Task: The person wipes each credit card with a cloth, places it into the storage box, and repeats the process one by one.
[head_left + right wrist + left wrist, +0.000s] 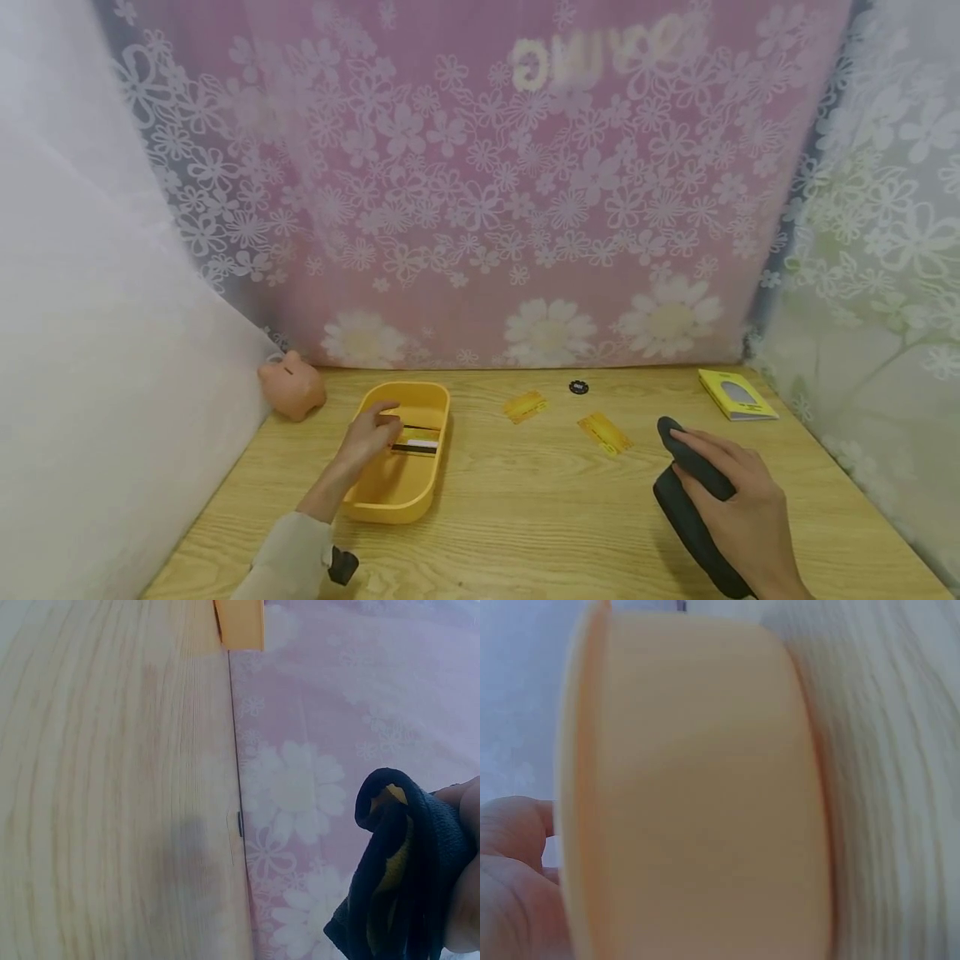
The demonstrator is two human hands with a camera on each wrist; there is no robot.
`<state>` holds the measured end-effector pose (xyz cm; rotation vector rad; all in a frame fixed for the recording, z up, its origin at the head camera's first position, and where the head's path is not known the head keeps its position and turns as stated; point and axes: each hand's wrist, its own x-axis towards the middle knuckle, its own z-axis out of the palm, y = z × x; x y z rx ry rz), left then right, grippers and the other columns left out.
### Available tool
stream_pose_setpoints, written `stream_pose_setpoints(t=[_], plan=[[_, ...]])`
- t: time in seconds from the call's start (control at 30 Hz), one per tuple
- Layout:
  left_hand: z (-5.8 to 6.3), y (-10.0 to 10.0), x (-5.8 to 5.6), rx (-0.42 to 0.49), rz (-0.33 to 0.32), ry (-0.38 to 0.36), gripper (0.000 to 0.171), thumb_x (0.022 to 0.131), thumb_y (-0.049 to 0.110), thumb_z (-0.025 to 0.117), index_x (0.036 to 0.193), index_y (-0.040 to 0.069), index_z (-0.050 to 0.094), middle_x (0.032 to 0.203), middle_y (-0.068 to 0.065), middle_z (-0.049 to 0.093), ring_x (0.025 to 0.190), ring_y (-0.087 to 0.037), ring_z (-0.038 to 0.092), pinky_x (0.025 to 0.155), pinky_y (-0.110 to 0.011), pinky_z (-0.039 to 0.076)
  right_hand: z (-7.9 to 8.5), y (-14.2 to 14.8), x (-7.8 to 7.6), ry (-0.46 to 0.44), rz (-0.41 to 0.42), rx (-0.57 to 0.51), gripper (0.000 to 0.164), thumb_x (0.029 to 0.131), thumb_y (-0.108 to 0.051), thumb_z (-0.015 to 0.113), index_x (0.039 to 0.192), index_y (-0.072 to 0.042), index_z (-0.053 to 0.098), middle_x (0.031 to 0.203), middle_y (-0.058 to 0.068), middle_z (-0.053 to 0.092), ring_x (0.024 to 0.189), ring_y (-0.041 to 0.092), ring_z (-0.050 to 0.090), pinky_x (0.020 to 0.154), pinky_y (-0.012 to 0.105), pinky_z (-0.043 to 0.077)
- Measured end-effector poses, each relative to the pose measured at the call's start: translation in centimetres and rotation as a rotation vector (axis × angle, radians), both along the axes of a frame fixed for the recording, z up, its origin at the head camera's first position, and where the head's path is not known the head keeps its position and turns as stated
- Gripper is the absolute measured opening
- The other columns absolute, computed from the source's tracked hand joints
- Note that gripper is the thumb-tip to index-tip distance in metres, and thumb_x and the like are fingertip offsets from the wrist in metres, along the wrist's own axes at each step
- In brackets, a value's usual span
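My left hand (367,437) reaches over the left rim of a yellow plastic bin (401,510), its fingers bent loosely above the inside with nothing seen in them. Yellow cards with dark stripes (417,440) lie in the bin beside those fingertips. The left wrist view is mostly filled by the bin's outer wall (705,787), which hides part of the hand. On the right, my right hand (750,500) grips a folded dark cloth (690,508) above the table. Yellow shows inside the folds of the cloth in the right wrist view.
Two yellow cards (525,407) and a black round chip (578,387) lie mid-table towards the back. A yellow card box (737,395) is at the back right. The pink piggy bank (292,386) stands at the back left. Flowered curtains (480,208) enclose the wooden table (525,533).
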<state>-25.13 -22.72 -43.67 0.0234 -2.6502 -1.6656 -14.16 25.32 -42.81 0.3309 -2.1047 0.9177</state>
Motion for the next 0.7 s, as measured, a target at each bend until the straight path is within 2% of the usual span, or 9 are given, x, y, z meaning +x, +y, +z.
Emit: stream_pose_setpoints(t=[0.1,0.27,0.43,0.57,0.7], plan=[[0.8,1.3,0.3,0.022,-0.022,0.031,0.05,0.107,0.015,0.057,0.154,0.003,0.046,0.142,-0.028,0.057,0.12,-0.043,0.063,0.101,-0.058,0.053,0.0,0.0,-0.1,-0.002,0.001,-0.006,0.068,0.072,0.015,0.086,0.131,-0.018,0.075,0.127,0.012,0.07,0.114,-0.012,0.044,0.096,-0.001,0.033],[2.9,5.1,0.9,0.036,-0.101,0.106,0.047,0.106,0.015,0.06,0.151,0.006,0.051,0.141,-0.023,0.061,0.124,-0.039,0.062,0.103,-0.056,0.053,0.0,-0.2,-0.1,-0.016,0.006,-0.022,0.067,0.073,0.015,0.086,0.13,-0.017,0.075,0.127,0.013,0.07,0.116,-0.012,0.045,0.096,-0.001,0.034],[4.4,9.2,0.4,0.041,-0.161,0.147,0.043,0.106,0.015,0.062,0.148,0.011,0.056,0.136,-0.015,0.065,0.125,-0.034,0.062,0.103,-0.049,0.055,-0.1,-0.2,-0.8,-0.021,0.005,-0.025,0.065,0.074,0.014,0.086,0.13,-0.018,0.076,0.127,0.012,0.07,0.119,-0.013,0.045,0.097,-0.001,0.033],[4.7,12.1,-0.6,0.047,-0.188,0.152,0.043,0.105,0.016,0.064,0.147,0.013,0.058,0.133,-0.012,0.067,0.124,-0.032,0.063,0.103,-0.048,0.056,-0.1,-0.5,-1.4,-0.041,0.008,-0.041,0.063,0.075,0.012,0.086,0.13,-0.019,0.076,0.128,0.009,0.07,0.12,-0.014,0.045,0.097,-0.001,0.033],[4.2,14.4,-1.9,0.078,-0.206,0.133,0.04,0.105,0.018,0.064,0.145,0.014,0.06,0.132,-0.013,0.067,0.12,-0.03,0.064,0.099,-0.047,0.057,-0.1,-0.9,-1.6,-0.068,0.006,-0.075,0.06,0.078,0.008,0.086,0.129,-0.021,0.076,0.127,0.007,0.071,0.12,-0.013,0.046,0.097,0.0,0.034]])
